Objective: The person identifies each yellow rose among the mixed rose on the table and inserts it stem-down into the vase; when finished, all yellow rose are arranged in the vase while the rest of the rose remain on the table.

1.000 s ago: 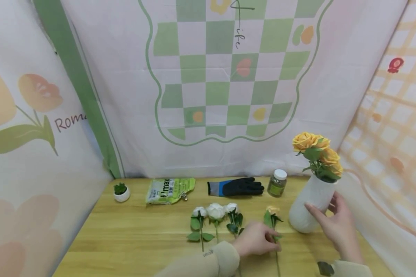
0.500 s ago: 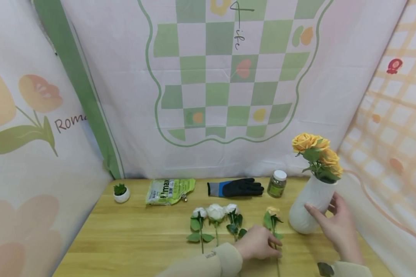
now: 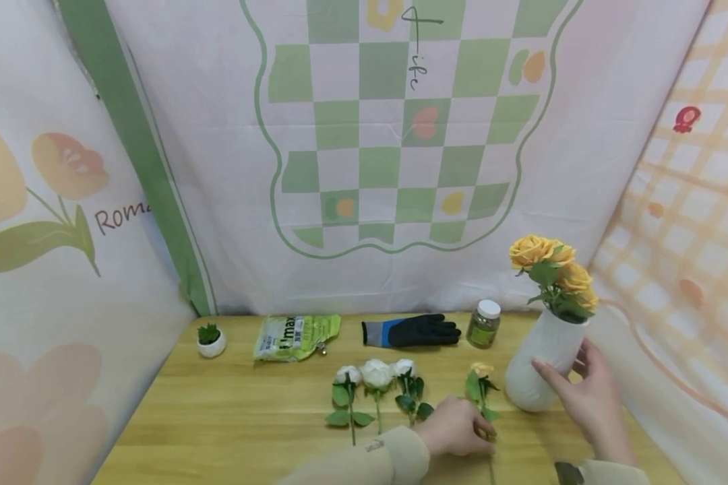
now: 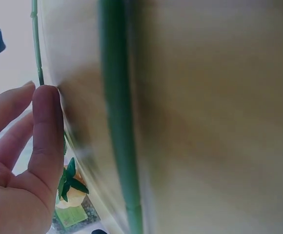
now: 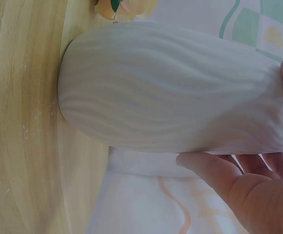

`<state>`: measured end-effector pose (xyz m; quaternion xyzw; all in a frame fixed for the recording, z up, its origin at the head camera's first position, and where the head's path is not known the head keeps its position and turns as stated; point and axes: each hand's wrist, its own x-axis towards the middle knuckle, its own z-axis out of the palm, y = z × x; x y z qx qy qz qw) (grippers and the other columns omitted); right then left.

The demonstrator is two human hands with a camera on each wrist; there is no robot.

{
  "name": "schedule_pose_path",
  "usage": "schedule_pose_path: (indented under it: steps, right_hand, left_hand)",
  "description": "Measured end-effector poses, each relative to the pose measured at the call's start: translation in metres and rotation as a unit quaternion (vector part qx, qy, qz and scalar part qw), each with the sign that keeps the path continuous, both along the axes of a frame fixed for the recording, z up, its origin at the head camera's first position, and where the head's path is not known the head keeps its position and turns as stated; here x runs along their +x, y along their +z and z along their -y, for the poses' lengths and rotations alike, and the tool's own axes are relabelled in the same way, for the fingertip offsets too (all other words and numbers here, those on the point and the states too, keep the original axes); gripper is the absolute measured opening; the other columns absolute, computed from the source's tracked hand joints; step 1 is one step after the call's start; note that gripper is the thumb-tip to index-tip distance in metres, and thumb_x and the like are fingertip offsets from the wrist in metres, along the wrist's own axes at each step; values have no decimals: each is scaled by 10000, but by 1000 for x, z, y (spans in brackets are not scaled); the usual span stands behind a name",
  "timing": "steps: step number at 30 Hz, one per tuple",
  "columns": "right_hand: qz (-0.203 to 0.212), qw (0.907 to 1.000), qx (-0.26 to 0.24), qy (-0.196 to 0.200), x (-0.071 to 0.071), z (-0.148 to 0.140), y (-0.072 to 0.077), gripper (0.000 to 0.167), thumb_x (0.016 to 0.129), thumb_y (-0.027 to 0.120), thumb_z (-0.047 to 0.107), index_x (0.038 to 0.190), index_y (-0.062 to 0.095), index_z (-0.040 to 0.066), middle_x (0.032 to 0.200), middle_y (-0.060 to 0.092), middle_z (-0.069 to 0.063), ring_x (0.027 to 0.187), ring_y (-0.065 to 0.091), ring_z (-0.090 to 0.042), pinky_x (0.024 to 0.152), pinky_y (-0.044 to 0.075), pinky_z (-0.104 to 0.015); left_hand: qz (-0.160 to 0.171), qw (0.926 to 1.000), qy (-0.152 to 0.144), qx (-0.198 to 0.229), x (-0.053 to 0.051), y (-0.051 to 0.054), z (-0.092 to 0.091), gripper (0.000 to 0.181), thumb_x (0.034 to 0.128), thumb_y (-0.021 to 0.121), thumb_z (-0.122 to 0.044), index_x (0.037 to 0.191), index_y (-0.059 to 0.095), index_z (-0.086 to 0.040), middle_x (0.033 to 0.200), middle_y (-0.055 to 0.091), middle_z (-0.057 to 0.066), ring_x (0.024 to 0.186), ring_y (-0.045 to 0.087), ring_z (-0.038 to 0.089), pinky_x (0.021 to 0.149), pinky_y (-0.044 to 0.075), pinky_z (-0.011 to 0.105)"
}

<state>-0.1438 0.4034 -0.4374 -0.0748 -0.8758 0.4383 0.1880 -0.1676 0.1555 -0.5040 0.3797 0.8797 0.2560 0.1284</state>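
Note:
A yellow rose (image 3: 482, 371) lies on the wooden table, its stem pinched low between the thumb and a finger of my left hand (image 3: 458, 428). In the left wrist view the thin green stem (image 4: 36, 44) runs to the fingertips. My right hand (image 3: 591, 397) holds the white ribbed vase (image 3: 540, 364) around its side, thumb in front. Several yellow roses (image 3: 552, 263) stand in the vase, which looks slanted in the head view. White roses (image 3: 377, 374) lie in a row left of my left hand, whose forearm hides part of their stems.
Along the back of the table (image 3: 249, 404) are a small potted succulent (image 3: 211, 339), a green and white packet (image 3: 294, 337), a black and blue glove (image 3: 412, 331) and a white-lidded jar (image 3: 484, 323). Printed cloth (image 3: 388, 283) hangs behind and at both sides.
My left hand has shifted slightly right and toward the front edge, and the yellow rose has slid slightly right with it. My right hand and the vase have hardly moved.

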Motion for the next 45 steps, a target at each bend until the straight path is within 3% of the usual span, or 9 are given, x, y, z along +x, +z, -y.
schedule_pose_path:
  steps: [6, 15, 16, 20, 26, 32, 37, 40, 45]
  right_hand:
    - [27, 10000, 37, 6, 0, 0, -1, 1042, 941, 871, 383, 1664, 253, -43, 1512, 455, -424, 1297, 521, -630, 702, 426, -74]
    - [21, 10000, 37, -6, -1, 0, -1, 1037, 941, 872, 380, 1665, 259, -38, 1507, 463, -421, 1301, 523, -615, 708, 420, -75]
    - [35, 10000, 48, -14, -1, 0, -1, 1039, 943, 869, 384, 1666, 255, -39, 1509, 460, -423, 1300, 522, -618, 747, 493, -126]
    - [131, 9998, 126, -66, -1, 0, 0, 1049, 943, 865, 406, 1668, 251, -39, 1511, 460, -423, 1300, 525, -615, 752, 526, -211]
    - [134, 9998, 73, -83, -1, -1, -1, 1044, 940, 868, 409, 1661, 265, -44, 1509, 460, -423, 1307, 518, -616, 702, 412, -94]
    - [86, 9999, 36, -103, 0, 0, 0, 1033, 941, 870, 392, 1659, 269, -45, 1506, 462, -422, 1309, 517, -620, 700, 414, -84]
    - [30, 9999, 18, -106, -1, 0, -1, 1015, 943, 873, 357, 1657, 276, -45, 1508, 462, -420, 1311, 516, -609, 724, 403, -61]
    - [56, 9999, -25, -96, -1, 0, -1, 1017, 949, 868, 349, 1662, 261, -47, 1520, 446, -421, 1328, 501, -606, 719, 386, -45]
    - [76, 9999, -28, -94, -2, 0, -1, 1014, 956, 860, 350, 1663, 254, -50, 1534, 436, -414, 1340, 490, -602, 717, 369, -32]
  left_hand:
    - [-85, 9997, 131, -165, -1, -5, -8, 179, 961, 848, -369, 1139, 855, -353, 726, 684, -286, 628, 542, -153, 659, 432, 34]
    - [2, 9988, 346, -348, 3, 0, -10, 99, 942, 857, -386, 1029, 874, -341, 834, 733, -283, 771, 585, -128, 733, 458, 59]
    - [21, 9987, 337, -381, 4, 0, -10, 89, 944, 854, -390, 1016, 875, -342, 837, 732, -286, 783, 586, -126, 747, 458, 61]
    - [149, 9984, 381, -385, 5, 0, -10, 63, 939, 858, -390, 944, 879, -331, 768, 709, -285, 759, 584, -111, 743, 464, 70]
    - [77, 9979, 512, -382, 6, 0, -9, 84, 913, 877, -418, 881, 872, -341, 709, 678, -296, 774, 578, -97, 819, 459, 95]
    - [12, 9981, 498, -353, 5, 1, -8, 125, 904, 883, -456, 856, 864, -342, 680, 654, -311, 730, 561, -115, 845, 439, 98]
    - [33, 9987, 492, -146, 4, 1, -7, 138, 910, 887, -423, 827, 854, -318, 651, 627, -297, 686, 552, -103, 755, 442, 81]
    - [121, 9980, 619, 50, 5, 3, -5, 145, 909, 894, -396, 810, 839, -305, 651, 624, -275, 675, 551, -85, 779, 454, 97]
    - [616, 9917, 985, 552, 4, 3, -4, 134, 872, 928, -281, 794, 820, -270, 663, 631, -231, 650, 567, -49, 765, 492, 124]
